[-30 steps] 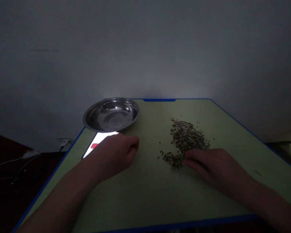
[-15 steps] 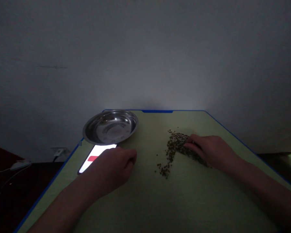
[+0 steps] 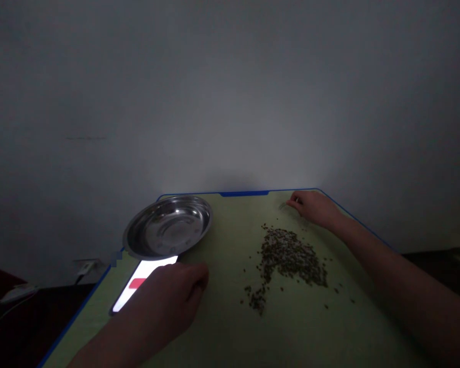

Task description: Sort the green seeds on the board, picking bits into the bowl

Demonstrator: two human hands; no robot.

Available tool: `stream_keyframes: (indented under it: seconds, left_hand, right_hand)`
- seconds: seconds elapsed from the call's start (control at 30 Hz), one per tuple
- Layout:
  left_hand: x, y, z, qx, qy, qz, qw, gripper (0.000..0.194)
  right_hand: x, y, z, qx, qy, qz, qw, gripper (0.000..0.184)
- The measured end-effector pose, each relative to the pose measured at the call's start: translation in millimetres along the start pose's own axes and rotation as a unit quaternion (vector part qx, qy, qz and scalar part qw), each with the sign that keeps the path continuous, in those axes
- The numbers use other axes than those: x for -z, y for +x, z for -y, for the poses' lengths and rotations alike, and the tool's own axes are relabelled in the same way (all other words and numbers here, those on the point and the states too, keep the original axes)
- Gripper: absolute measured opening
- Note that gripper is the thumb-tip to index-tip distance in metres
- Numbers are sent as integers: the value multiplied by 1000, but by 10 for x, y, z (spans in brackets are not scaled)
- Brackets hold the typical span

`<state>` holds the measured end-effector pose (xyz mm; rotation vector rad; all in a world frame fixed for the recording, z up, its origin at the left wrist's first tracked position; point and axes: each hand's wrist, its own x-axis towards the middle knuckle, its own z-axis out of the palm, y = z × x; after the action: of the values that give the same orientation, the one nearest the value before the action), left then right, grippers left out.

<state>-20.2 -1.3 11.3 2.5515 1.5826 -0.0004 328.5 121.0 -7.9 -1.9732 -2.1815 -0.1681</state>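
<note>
My left hand (image 3: pixel 180 294) is curled into a loose fist beside a lit phone (image 3: pixel 140 281), covering part of it; nothing shows sticking out of the fist. A shiny steel basin (image 3: pixel 172 232) stands just beyond the phone, its near rim close to the phone's far end. Toward the right lies a spread heap of small dark and pale seed-like bits (image 3: pixel 289 255), with a smaller cluster trailing off its near left. My right hand (image 3: pixel 312 207) is above the table beyond the heap, fingers pinched. Something faint and pale, perhaps see-through, shows at its fingertips; its kind is unclear.
The light green table (image 3: pixel 230 327) has a blue edge and meets a grey wall (image 3: pixel 230 102) at its far side. On the left, a plug (image 3: pixel 86 267) sits in a wall socket, and a white power strip (image 3: pixel 19 293) with cords lies low beside the table. The room is dim.
My right hand has lifted off the heap and moved away toward the far edge, uncovering the heap and a few stray bits. My left hand stays by the phone. The view has tilted up.
</note>
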Motion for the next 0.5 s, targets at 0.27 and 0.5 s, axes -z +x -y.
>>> stream_keyframes:
  seconds: [0.27, 0.5]
  left_hand:
    - [-63, -10, 20, 16, -1, 16, 1000, 27]
    - [-44, -24, 1, 5, -4, 10, 1000, 26]
  right_hand:
    - [-236, 98, 179, 17, 22, 46, 999, 26]
    - [-144, -62, 700, 130, 56, 49, 989, 25]
